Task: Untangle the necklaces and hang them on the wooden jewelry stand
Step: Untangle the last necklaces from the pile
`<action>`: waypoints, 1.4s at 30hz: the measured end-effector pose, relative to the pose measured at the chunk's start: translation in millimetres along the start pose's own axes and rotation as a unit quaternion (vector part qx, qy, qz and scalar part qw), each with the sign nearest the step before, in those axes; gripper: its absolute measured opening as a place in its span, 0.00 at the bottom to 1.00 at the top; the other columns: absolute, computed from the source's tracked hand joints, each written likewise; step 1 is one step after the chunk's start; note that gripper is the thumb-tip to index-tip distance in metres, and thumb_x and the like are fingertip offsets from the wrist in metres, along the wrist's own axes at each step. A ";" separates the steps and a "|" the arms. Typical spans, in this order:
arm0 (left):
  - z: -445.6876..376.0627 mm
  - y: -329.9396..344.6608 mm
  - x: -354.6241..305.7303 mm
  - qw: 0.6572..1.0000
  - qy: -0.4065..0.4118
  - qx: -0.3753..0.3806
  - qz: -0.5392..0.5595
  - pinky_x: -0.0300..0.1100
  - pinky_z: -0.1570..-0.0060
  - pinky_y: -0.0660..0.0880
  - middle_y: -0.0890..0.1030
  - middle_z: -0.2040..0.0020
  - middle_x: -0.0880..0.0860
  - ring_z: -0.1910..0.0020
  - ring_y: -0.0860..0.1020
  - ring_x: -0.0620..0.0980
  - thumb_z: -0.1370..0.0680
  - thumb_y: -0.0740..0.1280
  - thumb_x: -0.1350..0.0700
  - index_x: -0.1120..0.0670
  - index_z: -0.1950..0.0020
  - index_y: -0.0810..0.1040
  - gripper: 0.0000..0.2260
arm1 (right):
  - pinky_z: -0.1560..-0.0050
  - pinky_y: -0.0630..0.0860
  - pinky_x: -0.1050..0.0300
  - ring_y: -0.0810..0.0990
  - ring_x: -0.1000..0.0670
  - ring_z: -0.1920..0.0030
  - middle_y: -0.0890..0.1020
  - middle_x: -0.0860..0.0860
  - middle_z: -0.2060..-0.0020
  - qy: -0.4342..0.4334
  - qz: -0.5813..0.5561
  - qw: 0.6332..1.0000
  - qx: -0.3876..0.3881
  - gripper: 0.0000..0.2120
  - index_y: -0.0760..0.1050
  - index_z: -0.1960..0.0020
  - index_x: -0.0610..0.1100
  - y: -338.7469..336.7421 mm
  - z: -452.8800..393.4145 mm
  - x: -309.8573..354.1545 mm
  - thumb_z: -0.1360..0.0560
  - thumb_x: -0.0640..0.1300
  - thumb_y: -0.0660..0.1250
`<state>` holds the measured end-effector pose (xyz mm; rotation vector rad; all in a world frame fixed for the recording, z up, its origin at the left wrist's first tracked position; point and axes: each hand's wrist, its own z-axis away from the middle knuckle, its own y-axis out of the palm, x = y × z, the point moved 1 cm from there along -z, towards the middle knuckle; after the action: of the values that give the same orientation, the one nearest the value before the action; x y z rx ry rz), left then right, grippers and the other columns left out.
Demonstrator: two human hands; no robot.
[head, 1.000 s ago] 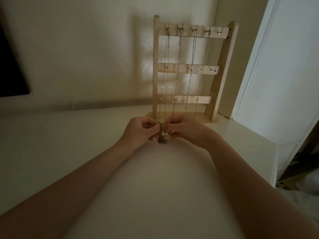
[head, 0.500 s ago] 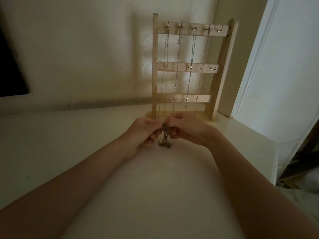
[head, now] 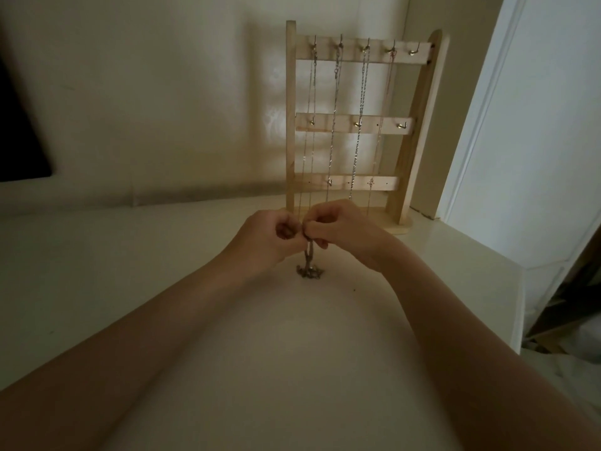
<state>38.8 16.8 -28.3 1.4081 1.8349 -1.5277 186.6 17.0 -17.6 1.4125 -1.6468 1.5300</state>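
Dim room, pale worktop (head: pixel 97 271) against a cream wall, white door frame (head: pixel 481 125) at right. Wooden jewelry stand (head: pixel 419 131) upright at the back of the worktop, four of five top-rail hooks carrying hung chains (head: pixel 361 102), the rightmost empty hook (head: pixel 413 52) free. Just in front of the stand's base, left hand (head: pixel 263 237) and right hand (head: pixel 344 231) nearly touching, fingers (head: pixel 286 230) of both curled tight and pinching one spot on a tangled necklace (head: pixel 309 265), raised a little above the worktop. Short doubled strand hanging straight down from the pinch, knotted clump at its lower end resting on or just over the surface; contact too dim to call.

Compared with half a second and a second ago: hands drawn slightly closer to the stand and lifted, more chain now hanging below the pinch, the clump lower and further from the fingers. Likely meaning: strand being teased out of the knot, length slowly freed. Untangling not finished; clump still bunched. Probable next need: small, patient pulls at the knot, then a carry to the free hook. Risk: a hard tug tightening the knot, or a brush against chains already hung
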 end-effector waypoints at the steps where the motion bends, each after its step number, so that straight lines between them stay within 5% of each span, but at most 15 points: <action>1: 0.0 0.7 -0.4 0.999 -0.014 -0.005 0.029 0.34 0.76 0.63 0.72 0.75 0.49 0.80 0.67 0.42 0.27 0.67 0.63 0.57 0.62 0.77 0.04 | 0.65 0.69 0.64 0.70 0.54 0.70 0.75 0.48 0.71 -0.006 -0.013 1.000 -0.008 0.10 0.76 0.65 0.42 -0.3 -0.2 0.1 0.28 0.32 0.65; 6: -0.3 -1.2 -2.2 0.987 -0.108 0.014 0.117 0.33 0.77 0.65 0.72 0.70 0.51 0.80 0.67 0.41 0.24 0.64 0.61 0.60 0.59 0.78 0.05 | 0.67 0.68 0.64 0.70 0.54 0.71 0.76 0.47 0.71 0.000 0.007 1.000 -0.027 0.10 0.76 0.66 0.44 0.8 -1.8 0.9 0.28 0.34 0.67; 11: 0.6 -4.4 -9.7 0.929 -0.234 0.120 0.262 0.30 0.82 0.55 0.67 0.75 0.46 0.80 0.59 0.40 0.25 0.63 0.57 0.54 0.62 0.72 0.06 | 0.64 0.68 0.61 0.70 0.55 0.71 0.75 0.50 0.72 0.004 0.023 1.000 -0.001 0.10 0.76 0.67 0.43 -1.3 0.5 5.5 0.29 0.34 0.67; 15: -2.4 -8.8 -12.5 0.958 -0.209 0.118 0.158 0.31 0.81 0.54 0.65 0.75 0.46 0.79 0.58 0.40 0.25 0.63 0.54 0.53 0.66 0.72 0.09 | 0.68 0.68 0.66 0.70 0.58 0.73 0.74 0.49 0.72 0.017 0.076 0.997 0.023 0.04 0.77 0.62 0.37 -0.8 1.4 8.3 0.28 0.36 0.67; 21: 0.0 -3.0 -7.2 0.985 -0.066 0.147 -0.056 0.36 0.71 0.71 0.76 0.66 0.49 0.67 0.74 0.46 0.24 0.62 0.61 0.55 0.62 0.74 0.07 | 0.75 0.62 0.73 0.68 0.59 0.76 0.70 0.55 0.76 0.043 0.278 0.956 0.088 0.11 0.72 0.71 0.46 5.7 1.0 5.1 0.32 0.40 0.70; 25: -1.8 -3.5 0.9 0.996 -0.031 0.085 -0.026 0.39 0.73 0.71 0.77 0.66 0.51 0.70 0.73 0.48 0.28 0.66 0.65 0.55 0.63 0.75 0.07 | 0.72 0.63 0.70 0.68 0.58 0.74 0.71 0.56 0.76 0.020 0.276 0.958 0.070 0.15 0.70 0.73 0.50 5.3 0.3 3.9 0.31 0.40 0.70; 29: -4.1 -3.8 2.3 0.998 -0.003 0.042 0.041 0.36 0.78 0.68 0.78 0.67 0.51 0.73 0.72 0.46 0.28 0.68 0.68 0.54 0.63 0.72 0.10 | 0.66 0.66 0.63 0.70 0.56 0.69 0.73 0.53 0.72 0.003 0.258 0.965 0.054 0.05 0.76 0.64 0.44 2.4 -2.0 4.3 0.31 0.39 0.70; 37: -6.2 -5.3 -3.6 0.991 -0.001 -0.006 0.133 0.34 0.77 0.67 0.78 0.63 0.51 0.69 0.70 0.44 0.26 0.66 0.67 0.53 0.58 0.69 0.10 | 0.63 0.67 0.57 0.68 0.51 0.67 0.71 0.49 0.70 0.055 -0.050 0.997 0.021 0.13 0.72 0.67 0.42 3.7 0.6 8.4 0.24 0.39 0.59; 39: -5.8 -6.8 -1.7 0.990 -0.006 -0.029 0.138 0.33 0.77 0.67 0.77 0.65 0.50 0.69 0.69 0.44 0.26 0.65 0.68 0.53 0.59 0.69 0.10 | 0.65 0.66 0.59 0.67 0.52 0.69 0.70 0.49 0.70 0.068 -0.032 0.996 0.041 0.13 0.72 0.66 0.41 6.4 -0.3 8.7 0.23 0.41 0.59; 42: -5.2 -7.6 2.0 0.985 -0.046 -0.046 0.157 0.32 0.77 0.66 0.77 0.64 0.51 0.67 0.70 0.46 0.26 0.65 0.67 0.53 0.59 0.69 0.10 | 0.70 0.67 0.65 0.68 0.55 0.75 0.70 0.49 0.74 0.058 0.161 0.984 0.052 0.13 0.71 0.67 0.40 6.5 -2.4 6.6 0.25 0.43 0.64</action>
<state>33.0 22.9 -24.1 1.4745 1.5234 -1.3084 177.8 15.8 -14.0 1.1209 -1.8125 1.8622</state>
